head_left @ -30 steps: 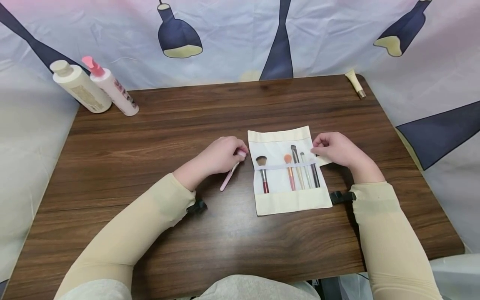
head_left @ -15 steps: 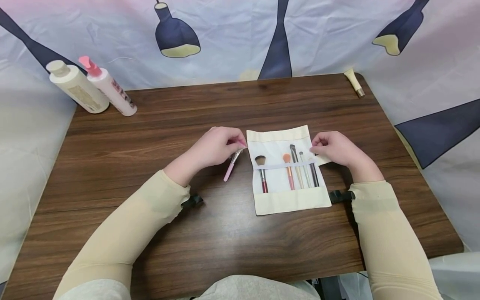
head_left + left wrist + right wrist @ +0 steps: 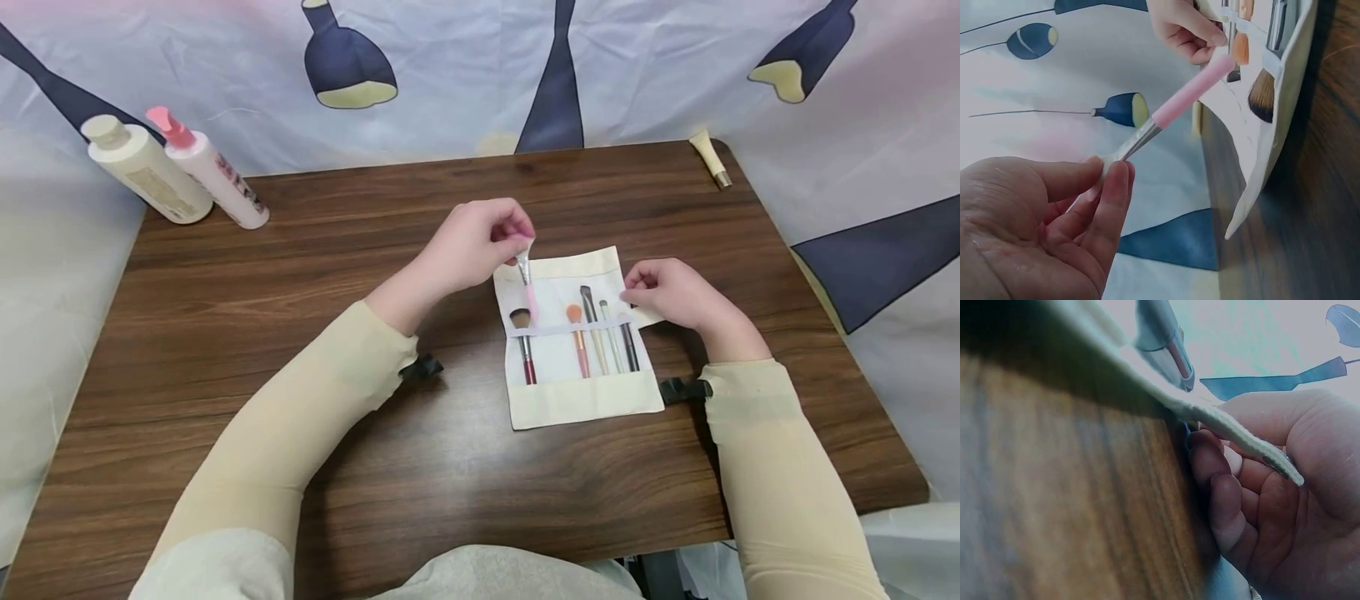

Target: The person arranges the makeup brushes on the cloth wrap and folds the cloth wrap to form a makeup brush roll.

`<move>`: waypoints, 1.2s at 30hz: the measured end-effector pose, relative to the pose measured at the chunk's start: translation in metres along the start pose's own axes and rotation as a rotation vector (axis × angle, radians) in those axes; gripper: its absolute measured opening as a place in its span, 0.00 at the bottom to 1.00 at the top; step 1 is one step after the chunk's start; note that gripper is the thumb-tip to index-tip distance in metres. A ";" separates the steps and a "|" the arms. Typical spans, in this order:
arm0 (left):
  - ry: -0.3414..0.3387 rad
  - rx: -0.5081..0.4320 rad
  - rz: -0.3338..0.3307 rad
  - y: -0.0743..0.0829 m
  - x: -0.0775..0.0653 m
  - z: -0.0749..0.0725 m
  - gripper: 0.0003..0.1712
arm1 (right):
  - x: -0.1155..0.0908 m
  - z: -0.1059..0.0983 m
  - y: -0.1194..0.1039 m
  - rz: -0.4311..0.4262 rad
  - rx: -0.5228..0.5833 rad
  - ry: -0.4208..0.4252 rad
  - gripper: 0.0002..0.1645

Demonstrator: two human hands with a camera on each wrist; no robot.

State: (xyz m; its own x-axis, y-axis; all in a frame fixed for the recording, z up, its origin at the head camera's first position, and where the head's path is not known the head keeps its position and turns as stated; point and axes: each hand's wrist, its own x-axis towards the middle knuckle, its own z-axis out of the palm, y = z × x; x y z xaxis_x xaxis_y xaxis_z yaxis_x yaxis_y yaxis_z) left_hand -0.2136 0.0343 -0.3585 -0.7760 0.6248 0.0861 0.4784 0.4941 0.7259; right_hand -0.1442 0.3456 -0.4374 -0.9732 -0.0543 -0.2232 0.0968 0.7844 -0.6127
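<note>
My left hand (image 3: pixel 480 244) pinches a pink-handled makeup brush (image 3: pixel 1191 94) near its bristle end, above the far left part of a cream brush roll (image 3: pixel 585 404). The brush's pink handle points down toward the roll's white elastic band. Under that band lie a large dark-bristled brush (image 3: pixel 522 346), an orange-tipped brush (image 3: pixel 577 337) and several slimmer ones to the right. My right hand (image 3: pixel 667 292) pinches the roll's right edge beside the side tab (image 3: pixel 1241 434). In the left wrist view, thumb and fingertips hide the pink brush's bristles.
Two white bottles stand at the back left, one with a beige cap (image 3: pixel 150 171), one with a pink pump (image 3: pixel 217 179). A small cream tube (image 3: pixel 708 158) lies at the back right corner. A patterned cloth (image 3: pixel 457 75) hangs behind the brown table (image 3: pixel 360 233).
The left hand has lifted the pink brush from the table left of the roll and carried it right and away, over the roll's far left corner. The right hand stays at the right edge.
</note>
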 end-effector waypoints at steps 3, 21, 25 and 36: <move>-0.004 0.013 0.003 0.000 0.014 0.008 0.03 | -0.001 0.000 0.002 0.009 -0.003 -0.003 0.09; -0.106 0.033 0.020 -0.009 0.024 0.037 0.02 | 0.001 0.000 -0.001 -0.001 -0.010 0.003 0.09; -0.142 0.010 -0.003 -0.011 0.028 0.041 0.02 | 0.001 0.001 -0.001 -0.001 -0.010 0.005 0.09; -0.277 0.125 -0.040 -0.015 0.036 0.055 0.02 | 0.000 0.001 -0.002 0.013 -0.003 -0.001 0.09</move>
State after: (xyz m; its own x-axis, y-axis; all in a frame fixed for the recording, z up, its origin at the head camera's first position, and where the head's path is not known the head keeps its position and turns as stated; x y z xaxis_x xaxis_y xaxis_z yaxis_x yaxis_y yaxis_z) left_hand -0.2260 0.0828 -0.4037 -0.6619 0.7360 -0.1423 0.5103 0.5814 0.6337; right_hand -0.1439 0.3433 -0.4365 -0.9716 -0.0448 -0.2322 0.1089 0.7870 -0.6073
